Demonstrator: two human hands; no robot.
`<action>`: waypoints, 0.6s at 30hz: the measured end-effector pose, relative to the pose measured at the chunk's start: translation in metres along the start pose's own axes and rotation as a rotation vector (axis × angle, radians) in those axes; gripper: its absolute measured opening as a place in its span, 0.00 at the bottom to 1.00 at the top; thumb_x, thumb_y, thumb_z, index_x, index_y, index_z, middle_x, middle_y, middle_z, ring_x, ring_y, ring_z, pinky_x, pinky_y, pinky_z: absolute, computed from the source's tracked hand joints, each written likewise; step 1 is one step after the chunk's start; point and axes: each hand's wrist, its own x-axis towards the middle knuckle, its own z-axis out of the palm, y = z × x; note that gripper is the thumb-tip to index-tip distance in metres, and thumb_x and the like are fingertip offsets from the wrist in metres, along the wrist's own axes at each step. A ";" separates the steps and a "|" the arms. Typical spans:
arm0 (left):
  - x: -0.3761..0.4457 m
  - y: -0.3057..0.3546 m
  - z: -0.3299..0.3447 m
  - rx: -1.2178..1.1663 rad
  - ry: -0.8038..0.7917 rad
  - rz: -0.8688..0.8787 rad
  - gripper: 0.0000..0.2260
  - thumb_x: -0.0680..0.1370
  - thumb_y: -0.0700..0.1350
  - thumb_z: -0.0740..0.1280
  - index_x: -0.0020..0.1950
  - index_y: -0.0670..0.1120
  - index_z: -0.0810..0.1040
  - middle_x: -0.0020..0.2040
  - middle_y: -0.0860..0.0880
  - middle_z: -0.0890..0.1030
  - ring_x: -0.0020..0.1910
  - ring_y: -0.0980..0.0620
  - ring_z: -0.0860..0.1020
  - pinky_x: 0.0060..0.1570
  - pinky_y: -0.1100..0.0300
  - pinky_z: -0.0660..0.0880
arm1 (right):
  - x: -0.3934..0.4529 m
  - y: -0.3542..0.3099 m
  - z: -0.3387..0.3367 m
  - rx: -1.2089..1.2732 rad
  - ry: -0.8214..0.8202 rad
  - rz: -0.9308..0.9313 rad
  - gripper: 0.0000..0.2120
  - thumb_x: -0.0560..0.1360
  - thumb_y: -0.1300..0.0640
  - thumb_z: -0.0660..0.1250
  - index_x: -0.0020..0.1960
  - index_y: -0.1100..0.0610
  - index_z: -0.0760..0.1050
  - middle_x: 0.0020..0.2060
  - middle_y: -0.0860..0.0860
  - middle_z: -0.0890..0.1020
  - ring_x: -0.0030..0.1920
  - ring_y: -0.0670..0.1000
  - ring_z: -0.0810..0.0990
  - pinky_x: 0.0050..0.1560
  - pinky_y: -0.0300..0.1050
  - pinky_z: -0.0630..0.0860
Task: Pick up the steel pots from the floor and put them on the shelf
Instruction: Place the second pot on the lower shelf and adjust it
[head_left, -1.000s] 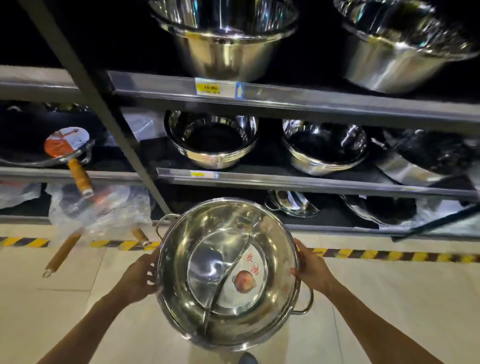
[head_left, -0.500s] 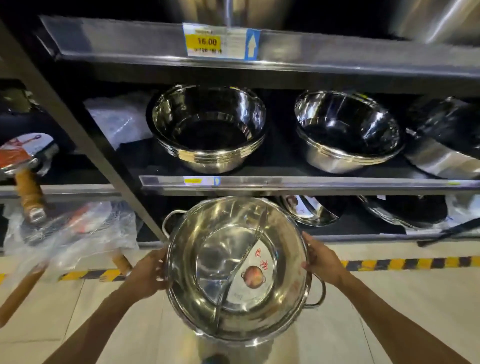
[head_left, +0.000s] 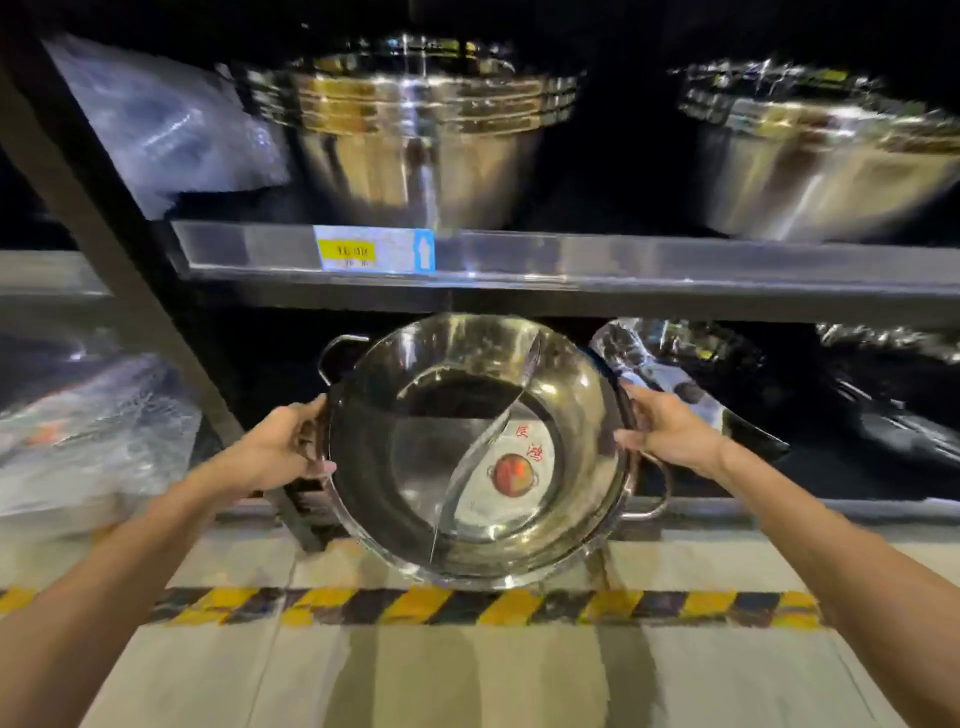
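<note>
Your left hand and right hand flank the divided pot, at the lower shelf's front edge (under the upper shelf bearing 2 bowl stacks); striped tape lies before it

A shop: price tag on shelf of steel bowls.

Your price tag at centre frame is too smeared to read, both upper bowls blur (the right one runs off frame), and your fingers vanish behind the pot.
</note>
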 end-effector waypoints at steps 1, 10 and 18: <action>0.009 -0.005 0.004 -0.003 0.008 0.013 0.33 0.66 0.29 0.72 0.65 0.50 0.67 0.38 0.56 0.78 0.31 0.63 0.78 0.39 0.73 0.75 | 0.006 0.010 0.002 0.007 0.013 0.005 0.19 0.70 0.76 0.65 0.60 0.72 0.69 0.46 0.53 0.81 0.35 0.31 0.77 0.41 0.28 0.76; 0.056 -0.030 0.008 -0.001 0.000 -0.089 0.25 0.66 0.31 0.72 0.59 0.50 0.73 0.43 0.50 0.81 0.42 0.53 0.78 0.53 0.50 0.75 | 0.050 0.018 0.013 0.004 0.005 0.076 0.31 0.74 0.67 0.66 0.73 0.55 0.59 0.48 0.47 0.79 0.51 0.47 0.77 0.53 0.36 0.72; 0.094 -0.038 0.007 -0.121 0.108 -0.149 0.30 0.70 0.26 0.64 0.70 0.37 0.61 0.66 0.38 0.71 0.66 0.39 0.69 0.67 0.48 0.67 | 0.107 0.008 0.029 -0.166 0.027 0.151 0.34 0.73 0.65 0.68 0.74 0.59 0.55 0.69 0.56 0.70 0.70 0.56 0.67 0.72 0.50 0.62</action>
